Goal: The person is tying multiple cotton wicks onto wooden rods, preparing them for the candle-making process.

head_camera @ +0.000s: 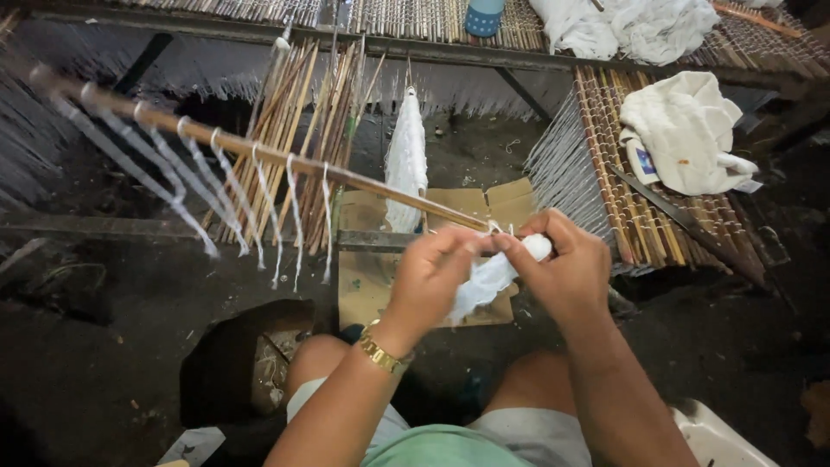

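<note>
A long wooden stick (259, 151) is held at its near end, at the centre of the view, and extends toward 10 o'clock. White cotton ties (226, 186) are knotted along it at intervals and hang down. The left hand (430, 275) is closed, its fingertips pinched on the stick end and on a strip of white cloth (488, 281). The right hand (566, 272) is closed around the upper end of the same cloth. A gold watch (380, 350) is worn on the left wrist. A bundle of sticks (303, 130) is seen at 11 o'clock. A bamboo mat (640, 199) carrying a folded white cloth (683, 130) lies at 2 o'clock.
</note>
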